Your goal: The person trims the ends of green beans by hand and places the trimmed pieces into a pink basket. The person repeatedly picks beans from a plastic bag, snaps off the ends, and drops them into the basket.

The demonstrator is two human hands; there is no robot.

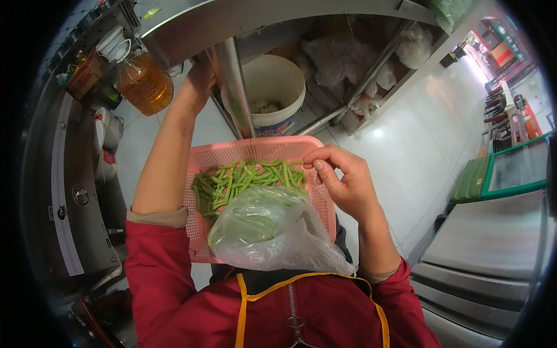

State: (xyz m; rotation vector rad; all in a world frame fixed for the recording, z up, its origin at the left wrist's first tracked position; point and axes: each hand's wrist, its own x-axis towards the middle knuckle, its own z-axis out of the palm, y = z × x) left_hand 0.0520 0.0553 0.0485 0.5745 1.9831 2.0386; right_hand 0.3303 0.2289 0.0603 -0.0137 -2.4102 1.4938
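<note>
A pink plastic basket with perforated sides sits before me, close to my body. Cut green bean pieces are spread across its far half. Over the near half lies a translucent plastic bag with green contents showing through. My right hand is at the basket's right rim, thumb and forefinger close together; whether a bean piece is between them is unclear. My left hand reaches forward past the basket, beside a metal table leg. Its fingers are hidden behind the leg and under the tabletop edge.
Under the metal table stands a white bucket with pale scraps inside. A large bottle of amber liquid is on the left floor, near a steel appliance with knobs. Stainless steel equipment lines the right side.
</note>
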